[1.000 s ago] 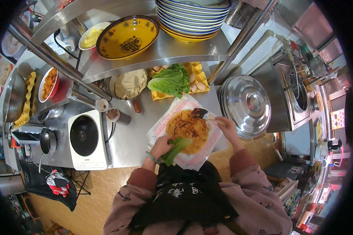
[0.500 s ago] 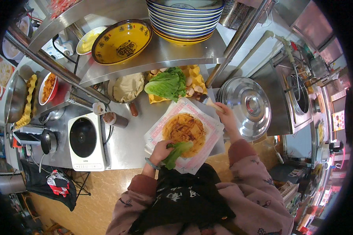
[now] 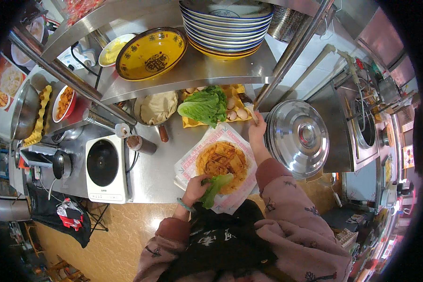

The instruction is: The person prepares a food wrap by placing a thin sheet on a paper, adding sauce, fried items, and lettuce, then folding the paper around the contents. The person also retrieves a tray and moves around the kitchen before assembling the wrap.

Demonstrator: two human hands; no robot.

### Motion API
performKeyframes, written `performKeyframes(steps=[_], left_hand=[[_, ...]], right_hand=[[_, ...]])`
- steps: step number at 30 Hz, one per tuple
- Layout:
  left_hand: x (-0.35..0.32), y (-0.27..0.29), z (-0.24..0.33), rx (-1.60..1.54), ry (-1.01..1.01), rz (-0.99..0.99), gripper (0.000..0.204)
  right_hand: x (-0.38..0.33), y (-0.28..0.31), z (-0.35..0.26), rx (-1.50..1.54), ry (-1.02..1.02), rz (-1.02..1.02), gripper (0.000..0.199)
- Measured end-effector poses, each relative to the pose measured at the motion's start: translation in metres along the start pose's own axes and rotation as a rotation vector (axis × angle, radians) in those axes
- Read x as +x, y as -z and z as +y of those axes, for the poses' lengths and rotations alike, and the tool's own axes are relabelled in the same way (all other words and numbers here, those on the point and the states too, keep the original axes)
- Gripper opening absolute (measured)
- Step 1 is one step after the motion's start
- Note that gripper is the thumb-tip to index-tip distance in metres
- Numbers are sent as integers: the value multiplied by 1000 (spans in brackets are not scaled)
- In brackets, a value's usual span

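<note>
A round golden flatbread streaked with brown sauce lies on printed paper sheets on the counter. My left hand pinches a green lettuce leaf, whose tip hangs over the bread's near edge. Farther off to the right, my right hand is closed round the pale handle of a brush. The brush's head is dark and hard to make out beside the shelf post. A larger head of lettuce rests on a yellow egg tray with several eggs showing.
Steel lids are stacked at the right. A steel shelf above the counter carries a yellow bowl and stacked plates. To the left are a sauce jar, a pan of dough and a white induction cooker.
My right hand has carried the brush farther away and slightly left, to beside the egg tray's right end. My left hand still holds the lettuce leaf, shifted slightly.
</note>
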State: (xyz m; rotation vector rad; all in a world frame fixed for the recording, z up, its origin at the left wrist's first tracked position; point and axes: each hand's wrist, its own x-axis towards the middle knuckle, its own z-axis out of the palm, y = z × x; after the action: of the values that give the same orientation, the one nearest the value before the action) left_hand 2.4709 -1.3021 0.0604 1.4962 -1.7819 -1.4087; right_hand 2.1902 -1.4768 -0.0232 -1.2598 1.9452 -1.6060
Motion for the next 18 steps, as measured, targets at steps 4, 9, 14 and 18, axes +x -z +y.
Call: performKeyframes(steps=[4, 9, 14, 18], left_hand=[[1, 0, 4, 37, -54, 19, 27], [14, -1, 10, 50, 21, -14, 27], [35, -4, 19, -2, -102, -46, 26], [41, -3, 24, 31, -98, -20, 26]], right_hand=[[1, 14, -32, -283, 132, -41, 38], [-55, 73, -105, 58, -205, -572, 47], [-112, 100, -123, -138, -332, -1149, 48], [-121, 102, -126, -175, -369, -1055, 43]])
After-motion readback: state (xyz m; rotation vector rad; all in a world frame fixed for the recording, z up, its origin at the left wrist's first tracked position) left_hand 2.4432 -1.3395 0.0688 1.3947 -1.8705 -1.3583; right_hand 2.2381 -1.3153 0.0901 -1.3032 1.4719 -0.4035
